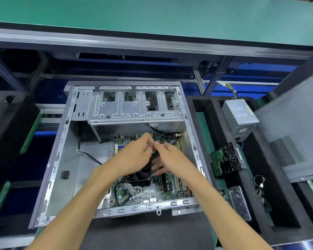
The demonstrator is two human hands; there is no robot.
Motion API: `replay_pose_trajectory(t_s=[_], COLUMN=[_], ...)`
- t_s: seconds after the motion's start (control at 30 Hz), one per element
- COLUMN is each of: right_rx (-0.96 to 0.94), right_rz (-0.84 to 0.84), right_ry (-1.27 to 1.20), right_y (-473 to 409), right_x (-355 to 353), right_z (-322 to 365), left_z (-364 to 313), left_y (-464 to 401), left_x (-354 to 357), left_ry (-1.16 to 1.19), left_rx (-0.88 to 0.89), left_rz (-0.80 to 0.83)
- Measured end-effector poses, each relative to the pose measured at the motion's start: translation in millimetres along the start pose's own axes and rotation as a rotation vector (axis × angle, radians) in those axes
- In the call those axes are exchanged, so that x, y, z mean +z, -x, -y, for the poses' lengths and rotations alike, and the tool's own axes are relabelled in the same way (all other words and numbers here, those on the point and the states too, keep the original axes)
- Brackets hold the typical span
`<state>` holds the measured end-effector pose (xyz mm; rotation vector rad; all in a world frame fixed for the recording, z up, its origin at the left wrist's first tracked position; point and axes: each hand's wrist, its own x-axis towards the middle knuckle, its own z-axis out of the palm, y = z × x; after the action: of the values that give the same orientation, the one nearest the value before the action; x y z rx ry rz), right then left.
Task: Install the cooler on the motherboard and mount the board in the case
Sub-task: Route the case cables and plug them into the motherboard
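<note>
An open grey metal case (61, 145) lies flat on the bench. Inside it, at the lower right, lies the green motherboard (152, 193). A black cooler (143, 175) with a fan sits on the board, mostly covered by my hands. My left hand (134, 156) reaches over the cooler, its fingers curled and pinching something small at the cooler's far side. My right hand (168, 156) meets it there, thumb and forefinger pinching the same spot while its other fingers stretch down onto the board. What they pinch is hidden; a thin black cable (154, 156) runs beneath them.
A silver drive cage (134, 109) spans the case's far end. Right of the case, black foam trays hold a grey power supply (239, 117), a hard drive (224, 159), a clear bracket (239, 202) and loose cables. A grey side panel (296, 127) leans at far right.
</note>
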<state>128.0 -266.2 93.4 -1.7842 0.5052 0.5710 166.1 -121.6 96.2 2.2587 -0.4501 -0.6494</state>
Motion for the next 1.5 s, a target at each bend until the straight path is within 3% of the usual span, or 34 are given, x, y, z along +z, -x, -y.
replay_pose_trajectory(t_s=[0.07,0.13,0.17,0.23,0.33,0.57,0.87,1.2,1.37,1.5], right_rx=[-0.026,-0.068,-0.093,-0.139,-0.166,-0.157,-0.204,-0.201,-0.186,-0.211], right_rz=[-0.02,-0.034,-0.039,-0.053,-0.06,-0.061,-0.078,-0.096,-0.105,-0.112], right_ry=[0.09,0.242,0.304,0.387,0.477,0.51,0.518,0.502,0.492,0.459], right_y=[-1,-1,-1,0,3,2,-1,-9,-9,-8], right_x=[1,2,2,0,-3,-8,-10,-9,-8,-7], right_z=[-2,-6,-7,-8,-9,-19,-22,-23,-24,-21], left_z=[0,-2,-6,-17,-23,-15,-9,-27,-16,-14], left_y=[5,5,2,-8,-37,-95,-103,-110,-114,-109], left_x=[-5,-11,-11,-9,8,32,39,32,31,33], left_ry=[-0.264,-0.594,-0.615,-0.428,-0.224,-0.341,-0.48,0.143,0.747,0.789], left_rx=[-0.032,0.026,0.097,0.211,0.265,0.361,0.518,-0.024,-0.432,-0.469], left_rz=[-0.022,-0.202,-0.285,-0.3,-0.141,-0.163,-0.148,0.126,0.162,0.169])
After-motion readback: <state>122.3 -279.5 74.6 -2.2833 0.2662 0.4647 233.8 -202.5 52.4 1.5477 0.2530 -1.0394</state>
